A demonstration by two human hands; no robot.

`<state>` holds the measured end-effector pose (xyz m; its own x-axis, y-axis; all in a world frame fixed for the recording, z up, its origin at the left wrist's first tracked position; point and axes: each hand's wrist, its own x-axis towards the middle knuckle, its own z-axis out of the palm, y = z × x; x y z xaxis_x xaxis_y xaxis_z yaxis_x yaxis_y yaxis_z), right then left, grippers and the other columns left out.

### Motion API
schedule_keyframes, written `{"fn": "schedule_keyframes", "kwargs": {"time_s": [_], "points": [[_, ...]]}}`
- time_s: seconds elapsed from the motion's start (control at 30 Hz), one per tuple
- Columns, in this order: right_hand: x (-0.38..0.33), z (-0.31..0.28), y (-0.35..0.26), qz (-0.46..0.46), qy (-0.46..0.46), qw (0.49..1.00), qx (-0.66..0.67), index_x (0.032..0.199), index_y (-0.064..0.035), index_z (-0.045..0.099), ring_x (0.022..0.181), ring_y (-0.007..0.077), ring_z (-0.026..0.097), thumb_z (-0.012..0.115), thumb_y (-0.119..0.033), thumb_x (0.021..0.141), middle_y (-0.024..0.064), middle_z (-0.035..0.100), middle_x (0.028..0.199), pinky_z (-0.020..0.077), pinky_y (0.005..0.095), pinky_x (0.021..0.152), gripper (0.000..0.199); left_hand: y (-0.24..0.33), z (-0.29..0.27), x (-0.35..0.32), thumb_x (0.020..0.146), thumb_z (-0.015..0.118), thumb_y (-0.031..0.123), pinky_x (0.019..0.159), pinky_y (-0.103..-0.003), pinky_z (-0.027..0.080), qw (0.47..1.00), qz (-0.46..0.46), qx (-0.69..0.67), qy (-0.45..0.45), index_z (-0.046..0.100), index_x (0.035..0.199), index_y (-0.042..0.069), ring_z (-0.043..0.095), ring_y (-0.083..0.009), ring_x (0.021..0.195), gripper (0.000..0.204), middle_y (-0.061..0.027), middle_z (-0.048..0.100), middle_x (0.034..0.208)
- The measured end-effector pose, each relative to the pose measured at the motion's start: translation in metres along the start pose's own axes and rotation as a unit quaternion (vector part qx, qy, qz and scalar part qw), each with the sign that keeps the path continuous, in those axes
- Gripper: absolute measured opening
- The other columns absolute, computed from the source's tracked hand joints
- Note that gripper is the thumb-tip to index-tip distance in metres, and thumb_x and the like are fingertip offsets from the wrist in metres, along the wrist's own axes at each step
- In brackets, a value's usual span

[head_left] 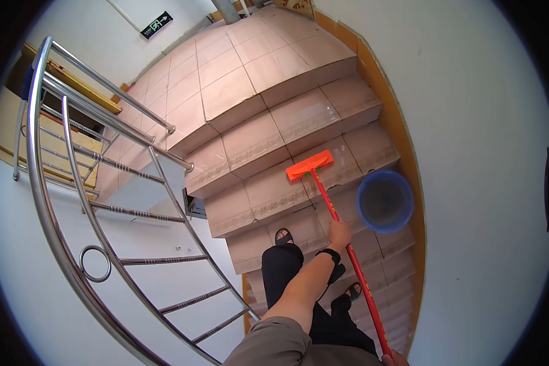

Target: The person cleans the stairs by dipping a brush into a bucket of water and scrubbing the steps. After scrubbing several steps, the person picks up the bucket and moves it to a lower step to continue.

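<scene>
My left hand point(340, 235) is wrapped round the middle of the red handle point(363, 282) of a long scrub brush. At the lower edge my right hand point(395, 358), partly cut off, grips the same handle near its top end. The brush's wide orange head point(311, 165) lies on a pink tiled stair tread a few steps up from my feet, bristles downward. To the right of the handle a round blue bucket point(385, 202) stands on the stairs against the wall side, with greyish liquid in it. A dark band circles my left wrist.
A steel railing point(73, 152) curves along the left side of the stairs. Pink tiled steps point(250, 140) climb to a landing point(226, 55). A white wall point(470, 183) with brown skirting runs along the right. My sandalled feet point(283, 236) are on separate steps.
</scene>
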<state>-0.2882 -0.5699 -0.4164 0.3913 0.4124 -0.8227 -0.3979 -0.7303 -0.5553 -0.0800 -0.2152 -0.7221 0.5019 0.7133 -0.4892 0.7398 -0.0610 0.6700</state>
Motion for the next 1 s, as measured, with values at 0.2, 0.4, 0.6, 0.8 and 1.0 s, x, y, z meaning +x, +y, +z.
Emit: {"fn": "schedule_keyframes", "kwargs": {"time_s": [0.2,0.4,0.6,0.8,1.0], "points": [[0.009,-0.002,0.009,-0.035,0.019,0.999,-0.005,0.123,0.0029,0.059,0.099,0.0301,0.06,0.044,-0.036,0.108,0.0175,0.065,0.105,0.0469,0.039,0.091,0.044,0.001,-0.006,0.01,0.102,0.05,0.029,0.084,-0.053,0.053,0.999,0.024,0.016,0.021,0.05,0.114,-0.006,0.067,-0.0491,0.097,0.037,-0.0326,0.067,0.1],[-0.031,-0.012,0.057,0.033,-0.005,0.999,-0.029,0.127,0.0024,0.059,0.106,0.0327,0.061,0.045,-0.035,0.107,0.0187,0.066,0.113,0.0464,0.0398,0.095,0.044,-0.032,0.012,-0.05,0.102,0.05,0.027,0.083,-0.054,0.052,1.0,-0.005,-0.001,0.011,0.049,0.114,-0.005,0.066,-0.0496,0.096,0.035,-0.032,0.067,0.101],[-0.076,-0.008,0.072,0.111,0.0,0.994,-0.013,0.135,0.0016,0.056,0.118,0.0331,0.059,0.048,-0.03,0.107,0.0208,0.064,0.126,0.0443,0.0384,0.104,0.043,-0.042,0.017,-0.112,0.102,0.05,0.029,0.084,-0.055,0.052,0.999,-0.038,-0.007,-0.01,0.049,0.115,-0.002,0.066,-0.0493,0.097,0.033,-0.0312,0.067,0.101],[-0.085,0.001,0.125,0.132,-0.002,0.991,0.031,0.142,0.001,0.051,0.125,0.0301,0.057,0.048,-0.029,0.108,0.022,0.061,0.132,0.0424,0.0356,0.11,0.046,-0.052,0.018,-0.136,0.102,0.051,0.029,0.084,-0.056,0.051,0.999,-0.047,0.0,-0.01,0.05,0.114,-0.002,0.065,-0.05,0.098,0.033,-0.0312,0.067,0.1],[-0.059,-0.008,0.11,0.031,0.008,0.999,-0.008,0.139,0.0001,0.053,0.118,0.0309,0.059,0.045,-0.036,0.109,0.0192,0.063,0.126,0.0455,0.0385,0.103,0.048,-0.047,0.016,-0.098,0.101,0.052,0.029,0.085,-0.056,0.051,0.999,-0.046,-0.004,0.006,0.051,0.11,-0.002,0.064,-0.051,0.098,0.033,-0.0323,0.066,0.101]]}}
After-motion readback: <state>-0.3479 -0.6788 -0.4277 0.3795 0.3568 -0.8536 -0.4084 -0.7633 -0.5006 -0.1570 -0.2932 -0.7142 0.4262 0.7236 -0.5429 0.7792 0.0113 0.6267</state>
